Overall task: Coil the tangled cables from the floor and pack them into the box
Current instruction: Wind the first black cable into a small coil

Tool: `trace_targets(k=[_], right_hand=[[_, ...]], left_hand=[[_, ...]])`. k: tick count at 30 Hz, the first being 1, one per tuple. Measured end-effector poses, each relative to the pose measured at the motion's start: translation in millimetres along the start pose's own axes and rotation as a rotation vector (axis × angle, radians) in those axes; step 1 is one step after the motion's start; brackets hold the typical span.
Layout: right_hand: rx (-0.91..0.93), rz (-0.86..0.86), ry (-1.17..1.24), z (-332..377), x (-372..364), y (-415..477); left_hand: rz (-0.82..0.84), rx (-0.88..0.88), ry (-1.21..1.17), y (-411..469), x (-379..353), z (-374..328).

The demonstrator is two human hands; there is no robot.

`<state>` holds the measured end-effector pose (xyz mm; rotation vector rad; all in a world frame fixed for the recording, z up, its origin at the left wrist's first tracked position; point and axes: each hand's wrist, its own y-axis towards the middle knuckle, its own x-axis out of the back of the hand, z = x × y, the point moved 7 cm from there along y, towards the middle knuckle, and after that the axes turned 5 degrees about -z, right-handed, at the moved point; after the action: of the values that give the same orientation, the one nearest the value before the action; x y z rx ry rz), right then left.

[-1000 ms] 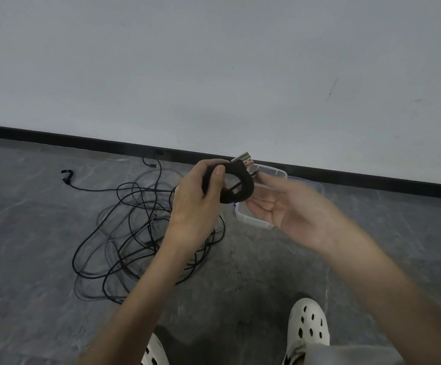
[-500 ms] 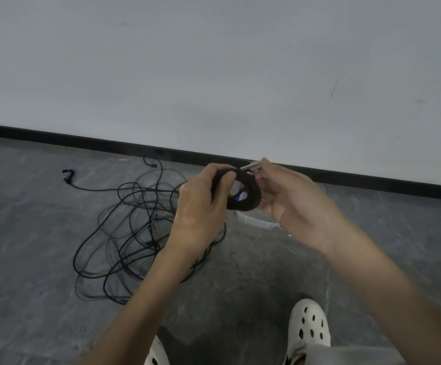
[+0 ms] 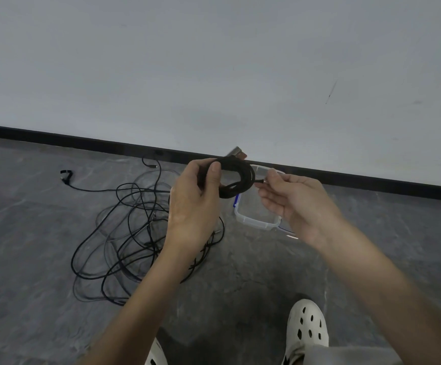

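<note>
Pointing up-right — plug (image 3: 238, 153) of coil (image 3: 236, 184)

Left hand (image 3: 191, 204) gripping coiled black cable (image 3: 236, 177), right hand (image 3: 295, 204) pinching its end plug, clear box (image 3: 256, 222) on floor (image 3: 29, 246) beneath, tangled cables (image 3: 132, 233) at left

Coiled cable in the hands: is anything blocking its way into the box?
Nothing visible does. The coiled cable, gripped by the left hand and pinched by the right hand, is right by the box, whose top looks open.
</note>
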<state>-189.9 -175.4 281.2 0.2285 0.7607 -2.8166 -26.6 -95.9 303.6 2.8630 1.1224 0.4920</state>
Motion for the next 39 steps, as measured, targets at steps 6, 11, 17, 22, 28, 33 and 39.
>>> trace_targets(k=[6, 11, 17, 22, 28, 33, 39], right_hand=[[0.108, -0.005, -0.117, 1.4, -3.1, -10.6], [0.565, 0.011, -0.490, 24.3, -16.7, -34.1], [0.693, 0.198, -0.447, 24.8, -36.9, -50.7], [0.682, 0.211, -0.355, 29.4, -38.7, -46.4], [0.635, 0.295, -0.379, 33.5, -36.2, -45.0], [0.646, 0.279, -0.360, 40.2, -32.5, -43.0], [0.440, 0.442, -0.118, 30.5, -34.8, -37.4]], left_hand=[[-0.129, -0.020, 0.073, 3.9, 13.4, -1.7], [-0.243, -0.073, 0.185, 5.2, 24.2, -8.7], [-0.205, -0.202, 0.297, 0.3, 18.3, -20.1], [-0.192, -0.238, 0.267, -2.2, 15.8, -25.5], [-0.181, -0.254, 0.225, -3.5, 15.9, -28.8], [-0.160, -0.245, 0.178, -9.2, 8.9, -29.1], [-0.228, -0.192, 0.123, -3.6, 18.8, -23.8]])
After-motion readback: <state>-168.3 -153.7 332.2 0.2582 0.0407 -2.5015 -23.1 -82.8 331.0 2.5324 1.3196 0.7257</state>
